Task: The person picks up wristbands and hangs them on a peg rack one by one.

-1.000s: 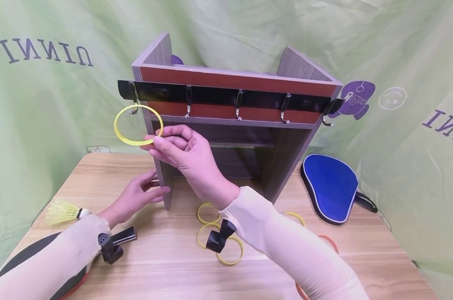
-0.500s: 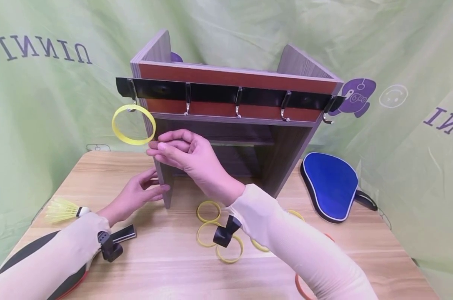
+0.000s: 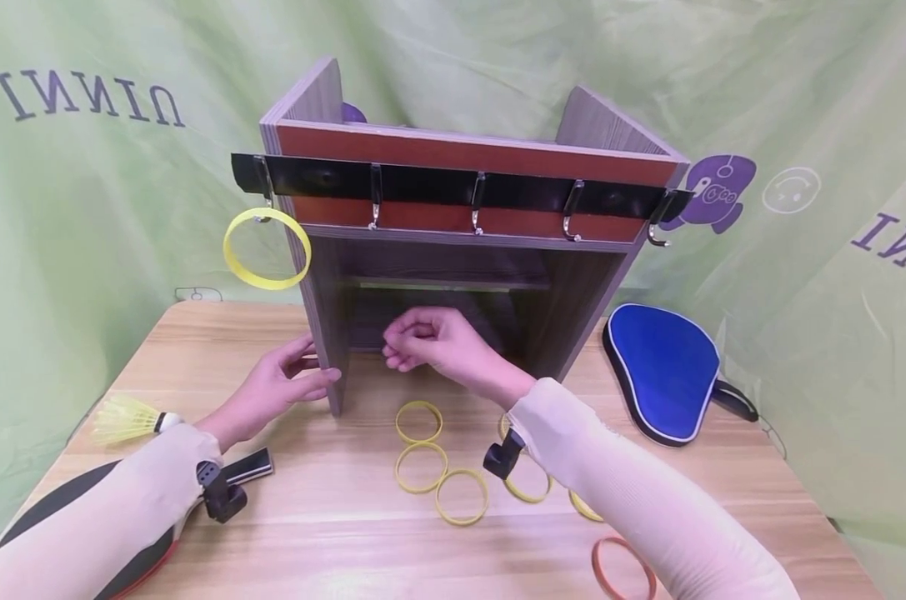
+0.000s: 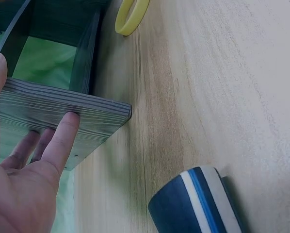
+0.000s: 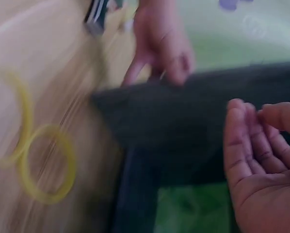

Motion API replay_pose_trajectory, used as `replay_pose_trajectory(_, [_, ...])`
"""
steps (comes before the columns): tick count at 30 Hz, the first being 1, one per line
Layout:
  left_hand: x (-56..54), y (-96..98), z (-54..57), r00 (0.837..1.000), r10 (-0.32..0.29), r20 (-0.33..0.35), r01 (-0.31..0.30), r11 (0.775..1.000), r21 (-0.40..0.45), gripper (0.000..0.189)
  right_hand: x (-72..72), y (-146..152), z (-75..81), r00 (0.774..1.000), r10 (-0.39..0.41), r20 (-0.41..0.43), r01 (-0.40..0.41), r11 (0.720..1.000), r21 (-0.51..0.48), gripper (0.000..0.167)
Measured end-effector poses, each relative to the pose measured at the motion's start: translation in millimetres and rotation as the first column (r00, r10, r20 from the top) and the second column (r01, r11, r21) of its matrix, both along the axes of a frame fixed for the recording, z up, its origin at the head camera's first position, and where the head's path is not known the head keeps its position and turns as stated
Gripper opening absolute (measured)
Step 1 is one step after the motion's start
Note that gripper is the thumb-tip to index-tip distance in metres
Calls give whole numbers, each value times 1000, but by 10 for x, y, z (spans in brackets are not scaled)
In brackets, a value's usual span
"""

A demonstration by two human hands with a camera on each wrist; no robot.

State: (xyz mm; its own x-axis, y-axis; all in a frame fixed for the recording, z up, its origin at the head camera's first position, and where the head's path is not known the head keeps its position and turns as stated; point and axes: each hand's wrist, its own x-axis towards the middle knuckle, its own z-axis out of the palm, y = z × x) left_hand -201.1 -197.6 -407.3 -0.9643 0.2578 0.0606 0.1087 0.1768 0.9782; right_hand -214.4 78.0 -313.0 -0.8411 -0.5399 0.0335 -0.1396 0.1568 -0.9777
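A yellow ring (image 3: 268, 283) hangs from the leftmost metal hook (image 3: 267, 188) of a black rail (image 3: 426, 182) across a small wooden shelf (image 3: 319, 300). My right hand (image 3: 441, 343) is in front of the shelf's lower opening, away from the ring. Its fingers (image 5: 237, 145) are loosely curved, the thumb near the index fingertip, with nothing between them. At the lower left, my left hand (image 3: 283, 379) holds the front edge of the shelf's side panel (image 4: 62, 104), fingers on its outer side.
Several yellow rings (image 3: 461, 521) and an orange ring (image 3: 603, 575) lie on the wooden table (image 3: 332, 533). A blue paddle case (image 3: 663, 375) lies at the right. A yellow shuttlecock (image 3: 126, 421) and a black paddle (image 3: 133, 562) lie at the left, partly under my left sleeve.
My right hand has let go of the yellow ring, which now hangs on the leftmost hook. The hand has moved down and to the right. My left hand has stayed on the shelf's side panel.
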Motion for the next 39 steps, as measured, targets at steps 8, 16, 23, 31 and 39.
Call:
replay_pose_trajectory(8, [1,17,-19,1000,-10,14,10,1000,12,76,-160,309,-568,998,-48,-35,56,957,285,14])
replay_pose_trajectory(16, [15,22,-36,1000,-7,18,7,1000,9,76,-140,388,-921,998,-31,-56,53,880,472,14])
replay_pose_trajectory(23, [12,9,-4,1000,-3,14,3,1000,-11,76,-103,345,-957,992,0,-123,68,835,547,10])
replay_pose_trajectory(31, [6,-6,18,1000,-5,23,6,1000,-13,77,-88,328,-921,988,-36,-152,114,833,541,13])
replay_pose_trajectory(39, [10,-5,33,1000,-10,14,10,1000,-16,75,-109,397,-891,995,-94,33,73,914,400,11])
